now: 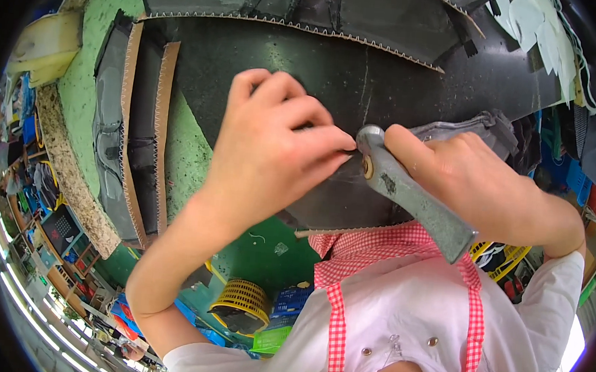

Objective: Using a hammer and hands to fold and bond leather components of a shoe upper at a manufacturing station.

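Note:
My right hand (482,180) is closed on a hammer (416,200). The grey metal head slants down to the right, and most of the handle is hidden. Close beside the hammer's rounded end, my left hand (280,137) has thumb and forefinger pinched together over a dark grey panel (341,199). Whatever lies between those fingertips is too small or hidden to name. Along the panel's near side runs a tan edge strip with zigzag stitching (363,231). Crumpled dark material (469,128) lies behind my right hand.
Large dark panels with stitched tan edges (302,9) lie across the far side of the black work surface (251,60). More stitched strips (129,128) are at the left. White cut pieces (536,27) sit at the far right. A yellow basket (242,302) stands below the table.

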Demonstrator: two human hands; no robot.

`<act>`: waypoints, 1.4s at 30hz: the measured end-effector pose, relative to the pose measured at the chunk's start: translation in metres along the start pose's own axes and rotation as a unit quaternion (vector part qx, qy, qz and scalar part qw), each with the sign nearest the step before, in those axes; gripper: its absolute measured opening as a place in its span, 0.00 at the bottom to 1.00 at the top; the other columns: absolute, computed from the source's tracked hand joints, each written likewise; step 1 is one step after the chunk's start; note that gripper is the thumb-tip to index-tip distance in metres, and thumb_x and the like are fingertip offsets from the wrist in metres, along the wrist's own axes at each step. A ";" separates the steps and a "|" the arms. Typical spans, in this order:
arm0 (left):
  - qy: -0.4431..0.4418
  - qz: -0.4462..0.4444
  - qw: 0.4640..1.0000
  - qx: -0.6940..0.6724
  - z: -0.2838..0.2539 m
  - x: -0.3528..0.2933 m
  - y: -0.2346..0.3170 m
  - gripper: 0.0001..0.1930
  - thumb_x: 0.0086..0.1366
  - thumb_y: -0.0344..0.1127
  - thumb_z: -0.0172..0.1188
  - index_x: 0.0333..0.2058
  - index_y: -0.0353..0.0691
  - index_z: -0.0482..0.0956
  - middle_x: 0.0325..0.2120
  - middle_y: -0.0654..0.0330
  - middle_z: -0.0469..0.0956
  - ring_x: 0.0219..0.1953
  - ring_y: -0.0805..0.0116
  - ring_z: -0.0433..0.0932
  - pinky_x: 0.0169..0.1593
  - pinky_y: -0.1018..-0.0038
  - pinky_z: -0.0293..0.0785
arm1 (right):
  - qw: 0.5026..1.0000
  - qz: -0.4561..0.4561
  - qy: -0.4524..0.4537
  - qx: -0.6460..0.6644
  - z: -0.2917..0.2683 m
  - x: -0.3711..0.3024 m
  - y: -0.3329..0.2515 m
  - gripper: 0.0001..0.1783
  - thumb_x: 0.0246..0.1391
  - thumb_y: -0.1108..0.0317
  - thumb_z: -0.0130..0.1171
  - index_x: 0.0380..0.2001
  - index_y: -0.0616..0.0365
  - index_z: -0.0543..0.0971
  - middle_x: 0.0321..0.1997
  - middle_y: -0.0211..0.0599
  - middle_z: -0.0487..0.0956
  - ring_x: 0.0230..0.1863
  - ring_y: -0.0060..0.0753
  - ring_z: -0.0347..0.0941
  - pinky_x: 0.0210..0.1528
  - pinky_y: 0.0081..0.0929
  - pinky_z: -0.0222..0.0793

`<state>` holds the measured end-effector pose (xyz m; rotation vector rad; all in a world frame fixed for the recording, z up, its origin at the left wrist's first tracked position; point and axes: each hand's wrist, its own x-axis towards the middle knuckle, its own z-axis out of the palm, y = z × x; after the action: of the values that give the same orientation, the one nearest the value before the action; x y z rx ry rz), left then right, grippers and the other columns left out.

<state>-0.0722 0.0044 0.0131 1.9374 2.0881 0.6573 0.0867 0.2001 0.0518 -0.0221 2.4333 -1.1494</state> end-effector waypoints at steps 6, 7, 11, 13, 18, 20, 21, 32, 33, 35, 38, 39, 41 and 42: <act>0.017 0.110 0.992 0.052 -0.003 0.000 -0.010 0.10 0.44 0.35 0.74 0.28 0.52 0.85 0.32 0.71 0.78 0.41 0.61 0.73 0.49 0.62 0.66 | 0.999 0.016 0.028 0.028 -0.006 0.004 -0.004 0.25 0.46 0.76 0.63 0.48 0.63 0.66 0.24 0.49 0.70 0.25 0.60 0.73 0.25 0.43 0.65; -0.008 0.102 0.994 0.028 -0.010 0.002 -0.013 0.10 0.44 0.35 0.74 0.28 0.52 0.85 0.32 0.71 0.78 0.41 0.62 0.74 0.49 0.63 0.66 | 0.999 0.012 -0.007 0.033 0.005 0.003 -0.006 0.24 0.47 0.77 0.62 0.48 0.62 0.67 0.24 0.48 0.69 0.25 0.60 0.73 0.25 0.43 0.66; -0.018 0.047 0.998 -0.036 -0.009 -0.010 -0.028 0.11 0.41 0.36 0.73 0.28 0.52 0.84 0.32 0.70 0.79 0.41 0.62 0.74 0.48 0.62 0.66 | 0.997 -0.023 0.006 0.069 0.004 0.009 -0.001 0.25 0.46 0.78 0.62 0.48 0.62 0.65 0.22 0.49 0.68 0.25 0.61 0.72 0.24 0.43 0.67; 0.006 0.071 0.997 -0.001 -0.006 -0.013 -0.021 0.11 0.42 0.36 0.74 0.28 0.52 0.85 0.32 0.70 0.79 0.40 0.61 0.74 0.48 0.62 0.66 | 0.995 -0.019 0.093 -0.013 0.003 0.011 -0.002 0.23 0.48 0.78 0.61 0.48 0.62 0.66 0.23 0.49 0.68 0.26 0.61 0.72 0.25 0.44 0.66; 0.046 -0.027 0.996 -0.071 -0.006 -0.016 -0.022 0.12 0.42 0.34 0.75 0.29 0.51 0.85 0.32 0.70 0.79 0.41 0.60 0.73 0.48 0.61 0.66 | 0.999 0.004 0.000 0.046 0.017 0.010 -0.011 0.15 0.56 0.77 0.61 0.43 0.62 0.68 0.24 0.49 0.68 0.26 0.60 0.72 0.25 0.43 0.66; 0.041 0.034 0.998 -0.018 -0.001 -0.023 -0.022 0.10 0.44 0.38 0.74 0.28 0.53 0.84 0.32 0.71 0.77 0.45 0.61 0.73 0.48 0.61 0.66 | 0.997 -0.038 0.061 0.039 0.010 0.016 -0.008 0.15 0.56 0.77 0.60 0.42 0.61 0.65 0.22 0.51 0.68 0.26 0.61 0.72 0.25 0.43 0.67; 0.050 0.037 0.998 0.013 0.000 -0.026 -0.018 0.11 0.45 0.39 0.74 0.29 0.53 0.84 0.33 0.71 0.77 0.45 0.61 0.73 0.49 0.60 0.65 | 0.996 -0.002 0.070 0.047 0.007 0.014 -0.012 0.15 0.56 0.76 0.59 0.43 0.62 0.65 0.23 0.51 0.68 0.27 0.61 0.73 0.25 0.42 0.67; 0.064 -0.167 0.981 -0.076 0.005 -0.046 0.003 0.12 0.45 0.33 0.76 0.32 0.50 0.87 0.38 0.67 0.79 0.47 0.60 0.71 0.52 0.64 0.63 | 0.991 -0.029 0.077 0.108 0.016 0.020 -0.010 0.12 0.61 0.73 0.60 0.38 0.61 0.66 0.22 0.51 0.71 0.26 0.63 0.73 0.24 0.42 0.65; 0.075 -0.161 0.982 -0.057 0.006 -0.046 0.005 0.12 0.45 0.33 0.75 0.31 0.51 0.86 0.37 0.69 0.79 0.46 0.61 0.71 0.51 0.63 0.62 | 0.991 -0.030 0.077 0.108 0.014 0.020 -0.011 0.12 0.61 0.73 0.60 0.38 0.61 0.66 0.22 0.51 0.71 0.26 0.63 0.73 0.24 0.42 0.65; 0.090 -0.147 0.985 -0.025 0.008 -0.045 0.011 0.10 0.47 0.33 0.74 0.30 0.50 0.85 0.35 0.71 0.78 0.44 0.62 0.72 0.51 0.61 0.62 | 0.990 -0.047 0.108 0.080 0.010 0.019 -0.014 0.11 0.60 0.73 0.60 0.38 0.61 0.67 0.24 0.50 0.72 0.27 0.63 0.74 0.25 0.42 0.66; 0.091 -0.126 0.988 0.003 0.010 -0.045 0.011 0.10 0.48 0.33 0.73 0.30 0.49 0.84 0.35 0.71 0.78 0.44 0.63 0.73 0.52 0.61 0.62 | 0.996 -0.074 0.050 0.022 0.021 0.024 -0.005 0.13 0.58 0.74 0.62 0.40 0.60 0.67 0.25 0.49 0.72 0.28 0.61 0.75 0.25 0.42 0.68; 0.079 -0.127 0.989 0.007 0.007 -0.046 0.015 0.10 0.49 0.33 0.73 0.31 0.49 0.84 0.35 0.70 0.78 0.44 0.63 0.73 0.52 0.60 0.62 | 0.993 -0.054 0.082 0.068 0.017 0.022 -0.010 0.15 0.55 0.75 0.63 0.41 0.60 0.66 0.24 0.48 0.70 0.28 0.60 0.75 0.25 0.42 0.68; 0.081 -0.124 0.989 0.020 0.008 -0.047 0.016 0.10 0.49 0.33 0.72 0.32 0.49 0.83 0.35 0.70 0.78 0.44 0.63 0.73 0.52 0.60 0.62 | 0.991 -0.065 0.088 0.072 0.015 0.023 -0.012 0.16 0.55 0.75 0.63 0.41 0.60 0.66 0.23 0.48 0.70 0.27 0.60 0.75 0.25 0.43 0.68; 0.087 -0.112 0.989 0.033 0.008 -0.045 0.015 0.10 0.49 0.33 0.72 0.32 0.48 0.83 0.35 0.70 0.77 0.44 0.64 0.73 0.53 0.60 0.63 | 0.990 -0.073 0.100 0.071 0.014 0.024 -0.012 0.17 0.54 0.75 0.63 0.41 0.60 0.66 0.23 0.48 0.70 0.27 0.60 0.75 0.25 0.44 0.68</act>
<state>-0.0500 -0.0379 0.0068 1.6946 2.4171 0.7391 0.0683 0.1769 0.0439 -0.0452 2.5512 -1.4509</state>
